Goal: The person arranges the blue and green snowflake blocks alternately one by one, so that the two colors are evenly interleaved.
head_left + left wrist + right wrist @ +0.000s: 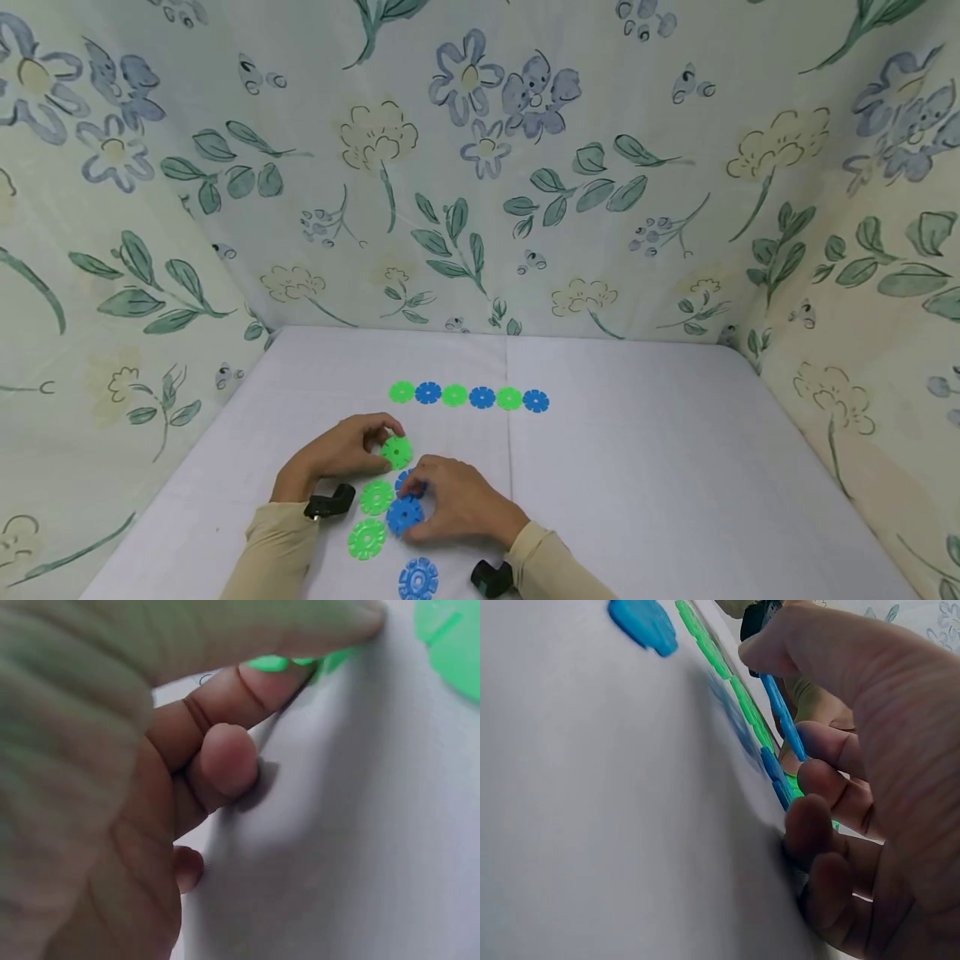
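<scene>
My left hand (343, 450) pinches a green notched plastic disc (397, 452) by its edge, thumb below and fingers above. In the left wrist view that disc is mostly hidden behind the thumb. My right hand (462, 502) holds a blue notched disc (405, 517) between thumb and fingers; the right wrist view shows this blue disc (783, 716) tilted and raised off the cloth. Behind the right fingers another blue disc (402, 481) lies partly covered. Two more green discs, an upper one (377, 497) and a lower one (367, 539), lie left of the held blue disc.
Farther back, a row of discs alternates green (402, 392) and blue (536, 401). A loose blue disc (418, 579) lies at the near edge of the view. White cloth (637, 467) covers the table, with flowered curtain (465, 250) behind and at both sides.
</scene>
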The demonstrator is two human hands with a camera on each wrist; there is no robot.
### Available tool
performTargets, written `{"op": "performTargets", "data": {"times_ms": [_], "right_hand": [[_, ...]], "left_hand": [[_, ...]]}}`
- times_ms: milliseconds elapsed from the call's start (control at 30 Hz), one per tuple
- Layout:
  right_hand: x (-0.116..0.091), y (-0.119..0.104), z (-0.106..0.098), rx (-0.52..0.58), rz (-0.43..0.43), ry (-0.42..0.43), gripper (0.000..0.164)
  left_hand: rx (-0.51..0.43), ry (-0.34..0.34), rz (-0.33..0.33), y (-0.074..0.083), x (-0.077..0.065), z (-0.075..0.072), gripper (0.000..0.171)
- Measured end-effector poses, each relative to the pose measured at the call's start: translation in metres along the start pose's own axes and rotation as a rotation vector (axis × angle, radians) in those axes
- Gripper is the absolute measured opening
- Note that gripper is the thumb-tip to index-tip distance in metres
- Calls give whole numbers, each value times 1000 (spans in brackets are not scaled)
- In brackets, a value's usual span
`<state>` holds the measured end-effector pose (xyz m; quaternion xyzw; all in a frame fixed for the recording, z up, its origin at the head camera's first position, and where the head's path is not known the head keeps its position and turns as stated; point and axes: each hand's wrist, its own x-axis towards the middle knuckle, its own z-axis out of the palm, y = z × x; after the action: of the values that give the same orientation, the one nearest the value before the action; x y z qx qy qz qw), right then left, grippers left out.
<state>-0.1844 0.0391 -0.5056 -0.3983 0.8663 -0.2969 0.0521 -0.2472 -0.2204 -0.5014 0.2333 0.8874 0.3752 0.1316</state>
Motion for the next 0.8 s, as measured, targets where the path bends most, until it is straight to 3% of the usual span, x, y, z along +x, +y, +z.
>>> {"op": "performTargets", "data": {"times_ms": [267, 433, 800], "right_hand": [[-1, 2, -2, 44, 28, 25, 41], [0, 1, -3, 48, 56, 51, 40], [5, 6, -16, 76, 94, 161, 39]], "left_hand": [[-43, 13, 25, -5, 2, 0, 36], [-71, 95, -19, -7, 1, 0, 27], [-97, 266, -46, -6, 4, -3, 23]]}}
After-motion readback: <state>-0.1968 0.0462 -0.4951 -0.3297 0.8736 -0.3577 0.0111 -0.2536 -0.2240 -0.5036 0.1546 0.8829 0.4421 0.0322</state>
